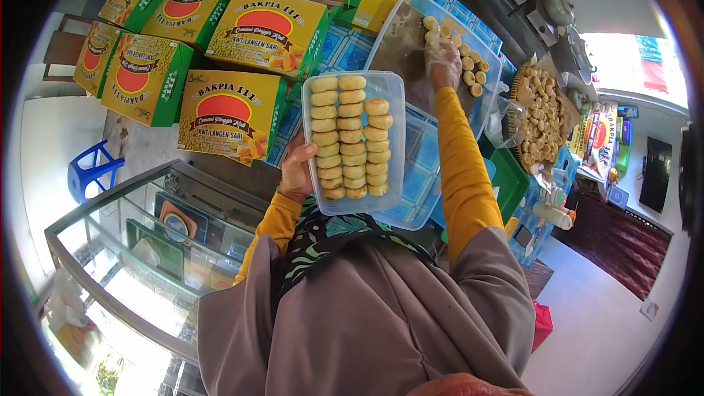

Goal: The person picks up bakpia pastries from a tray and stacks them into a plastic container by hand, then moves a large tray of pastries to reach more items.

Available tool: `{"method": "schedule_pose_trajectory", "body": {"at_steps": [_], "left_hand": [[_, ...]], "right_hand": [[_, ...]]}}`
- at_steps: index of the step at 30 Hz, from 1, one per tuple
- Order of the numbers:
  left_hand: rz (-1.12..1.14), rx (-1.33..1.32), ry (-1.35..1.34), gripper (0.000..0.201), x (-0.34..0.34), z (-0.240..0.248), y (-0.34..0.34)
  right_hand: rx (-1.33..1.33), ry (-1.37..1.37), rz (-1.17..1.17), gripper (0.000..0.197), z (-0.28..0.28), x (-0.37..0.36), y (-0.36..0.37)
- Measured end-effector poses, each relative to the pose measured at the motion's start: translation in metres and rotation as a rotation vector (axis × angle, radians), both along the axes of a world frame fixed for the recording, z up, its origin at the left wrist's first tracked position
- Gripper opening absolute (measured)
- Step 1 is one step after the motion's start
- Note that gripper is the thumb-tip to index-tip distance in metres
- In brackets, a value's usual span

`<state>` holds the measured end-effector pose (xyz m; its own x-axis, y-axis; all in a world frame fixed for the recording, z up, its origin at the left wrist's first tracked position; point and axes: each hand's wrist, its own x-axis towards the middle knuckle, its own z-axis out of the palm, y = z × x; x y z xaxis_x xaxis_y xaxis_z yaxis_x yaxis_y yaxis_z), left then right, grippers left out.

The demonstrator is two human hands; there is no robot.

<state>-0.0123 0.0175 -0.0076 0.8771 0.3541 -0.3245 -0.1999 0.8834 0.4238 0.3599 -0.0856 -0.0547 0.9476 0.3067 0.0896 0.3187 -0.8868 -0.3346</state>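
My left hand (298, 170) grips the left edge of a clear plastic box (397, 147), thumb over its rim. Three rows of round golden pastries (352, 136) stand on edge in it; the right row is shorter than the other two. At the upper right, my right hand (442, 64), in a thin clear glove, reaches into a large clear plastic tub (389, 59). Loose pastries (473, 64) lie there beside the hand, some right at its fingertips. The back of the hand hides its fingers, so whether they hold a pastry cannot be told.
Yellow and green cardboard boxes (268, 33) are stacked at the upper left. A round woven basket (541, 121) heaped with more pastries stands right of the tub. A green tray (511, 185) lies near my right arm. A glass display case (139, 249) fills the lower left.
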Motion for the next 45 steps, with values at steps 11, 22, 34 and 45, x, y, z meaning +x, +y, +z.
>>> {"method": "schedule_pose_trajectory", "body": {"at_steps": [11, 22, 34, 45], "left_hand": [[-0.066, -0.004, -0.049, 0.076, 0.011, 0.008, -0.002], [-0.074, -0.039, -0.11, 0.073, 0.006, 0.016, -0.008], [-0.097, -0.063, -0.136, 0.069, 0.01, 0.027, -0.011], [-0.123, -0.037, -0.126, 0.071, 0.005, 0.025, -0.016]], "right_hand": [[0.411, 0.242, 0.958, 0.039, 0.202, -0.148, -0.001], [-0.032, -0.264, 0.942, 0.047, 0.167, -0.168, -0.024], [0.768, 0.617, 0.452, 0.051, 0.169, -0.179, -0.02], [-0.187, -0.409, 1.021, 0.035, 0.18, -0.173, -0.026]]}}
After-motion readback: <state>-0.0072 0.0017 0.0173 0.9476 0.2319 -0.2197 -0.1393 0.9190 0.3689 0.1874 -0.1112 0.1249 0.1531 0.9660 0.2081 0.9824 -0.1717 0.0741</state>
